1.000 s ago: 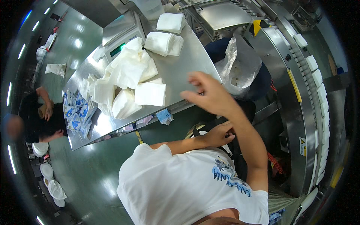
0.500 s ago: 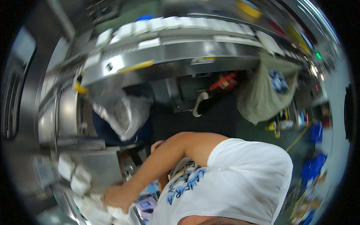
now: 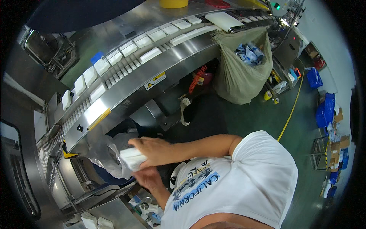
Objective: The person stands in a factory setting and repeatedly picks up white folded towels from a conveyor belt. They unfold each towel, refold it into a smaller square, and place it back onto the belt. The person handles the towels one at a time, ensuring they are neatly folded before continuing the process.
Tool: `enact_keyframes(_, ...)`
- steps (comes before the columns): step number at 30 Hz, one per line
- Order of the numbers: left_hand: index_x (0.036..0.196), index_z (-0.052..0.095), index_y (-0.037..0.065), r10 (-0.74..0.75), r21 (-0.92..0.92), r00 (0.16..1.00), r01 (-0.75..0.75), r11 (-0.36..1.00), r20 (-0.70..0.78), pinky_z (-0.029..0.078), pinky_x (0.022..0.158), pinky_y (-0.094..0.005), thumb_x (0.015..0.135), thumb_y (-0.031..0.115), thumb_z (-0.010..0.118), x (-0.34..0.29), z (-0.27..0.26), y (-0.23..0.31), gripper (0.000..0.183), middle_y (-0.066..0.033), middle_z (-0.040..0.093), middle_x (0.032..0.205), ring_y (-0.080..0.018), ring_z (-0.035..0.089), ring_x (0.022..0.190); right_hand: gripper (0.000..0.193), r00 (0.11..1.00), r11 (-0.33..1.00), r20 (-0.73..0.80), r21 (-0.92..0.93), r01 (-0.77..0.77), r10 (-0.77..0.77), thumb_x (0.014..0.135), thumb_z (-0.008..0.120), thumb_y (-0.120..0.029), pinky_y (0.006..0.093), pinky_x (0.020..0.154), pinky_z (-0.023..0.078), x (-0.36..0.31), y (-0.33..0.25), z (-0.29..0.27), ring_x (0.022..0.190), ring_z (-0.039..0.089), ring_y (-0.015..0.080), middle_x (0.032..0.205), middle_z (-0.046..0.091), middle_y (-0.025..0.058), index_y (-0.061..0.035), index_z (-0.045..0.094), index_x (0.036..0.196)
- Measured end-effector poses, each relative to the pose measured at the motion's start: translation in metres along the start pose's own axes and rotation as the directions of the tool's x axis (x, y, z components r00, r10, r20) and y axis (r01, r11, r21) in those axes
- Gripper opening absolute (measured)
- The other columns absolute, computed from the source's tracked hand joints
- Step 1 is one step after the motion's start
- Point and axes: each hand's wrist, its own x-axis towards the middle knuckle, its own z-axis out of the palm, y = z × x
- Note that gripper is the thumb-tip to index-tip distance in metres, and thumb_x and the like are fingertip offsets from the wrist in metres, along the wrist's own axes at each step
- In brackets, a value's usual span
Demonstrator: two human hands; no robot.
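My right hand (image 3: 154,151) is closed on a stack of folded white sheets (image 3: 132,158), its thumb and fingers gripping the near end. The stack is tilted in front of a clear plastic bag (image 3: 110,154) that lines a dark blue bin (image 3: 102,174). Just below the stack is my left hand (image 3: 148,178), close under its lower edge. Its fingers are blurred and partly hidden, so I cannot tell whether they touch the stack. More white stacks (image 3: 97,220) lie on a metal table (image 3: 114,212) at the lower left.
A curved roller conveyor (image 3: 114,78) carries several white stacks (image 3: 129,49). Beyond my hands, a large green sack (image 3: 244,78) holds blue-and-white scraps. A red coiled hose (image 3: 197,79) hangs under the conveyor. Blue crates (image 3: 325,110) and cardboard boxes line the right wall.
My right hand has risen from the white stacks at the lower left and now holds a stack near the bagged bin. My left hand has come into sight beside it. The view has turned.
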Motion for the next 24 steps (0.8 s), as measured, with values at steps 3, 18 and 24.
enact_keyframes(3,0.159,0.038,0.008,-0.216,0.004,0.971,0.217,0.976,-0.108,0.04,0.121,-0.0493,0.11,0.051,0.049,0.016,0.044,-0.015,0.066,-0.0145,0.05,0.157,-0.0297,0.05,0.143,0.09,0.994,0.996,0.071,0.019,-0.089,0.087,0.084,0.086,-0.035,0.0479,0.097,0.055,-0.016,0.006,-0.043,0.117,0.067,0.0399,0.129,0.065,0.0294,-0.0015,0.038,0.152)
enact_keyframes(18,0.155,0.039,0.01,-0.404,-0.053,0.891,0.423,0.905,0.206,0.057,0.102,-0.0487,0.093,0.058,0.075,0.05,0.112,-0.079,0.087,-0.0143,0.056,0.147,-0.0324,0.059,0.133,0.049,0.827,0.995,-0.556,-0.097,0.032,-0.081,0.096,0.075,-0.01,0.0377,0.076,0.059,-0.05,0.052,-0.13,0.089,0.074,0.0278,0.107,0.072,0.017,-0.0039,0.053,0.139)
enact_keyframes(24,0.151,0.045,0.006,-0.39,0.434,0.897,0.273,0.858,0.207,0.061,0.087,-0.0376,0.087,0.038,0.086,0.079,0.079,-0.045,0.082,-0.0172,0.069,0.124,-0.026,0.072,0.103,0.042,0.902,0.897,-0.362,0.439,-0.056,0.234,0.102,0.065,-0.006,0.029,0.079,0.056,-0.059,0.061,-0.171,0.095,0.069,0.0119,0.105,0.073,0.0121,-0.0018,0.05,0.142)
